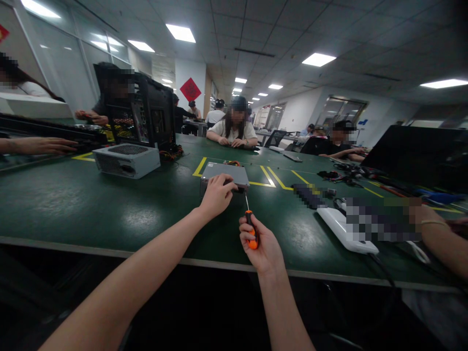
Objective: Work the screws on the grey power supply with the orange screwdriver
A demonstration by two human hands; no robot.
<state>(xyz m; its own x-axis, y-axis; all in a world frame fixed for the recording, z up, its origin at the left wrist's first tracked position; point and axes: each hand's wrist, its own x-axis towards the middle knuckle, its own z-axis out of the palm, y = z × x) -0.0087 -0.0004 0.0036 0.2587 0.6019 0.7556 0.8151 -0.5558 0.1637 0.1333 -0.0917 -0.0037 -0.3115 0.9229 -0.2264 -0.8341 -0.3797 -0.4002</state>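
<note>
A grey metal computer power supply (pixel 230 171) sits on the green table in front of me, with coloured cables at its back. My left hand (pixel 219 187) grips its near side, fingers bent over the front edge. In my right hand (pixel 261 241) is an orange and black screwdriver (pixel 250 229), its handle wrapped by my fingers. The thin shaft points up and away, and its tip meets the lower right corner of the power supply's near face. Whether the tip sits in a screw is too small to tell.
A second power supply (pixel 126 161) stands to the left, before an open black computer case (pixel 146 112). On the right lie a white power strip (pixel 345 231), tangled cables (pixel 343 173) and a dark monitor (pixel 420 156). Co-workers' hands reach in at both sides; a person sits opposite.
</note>
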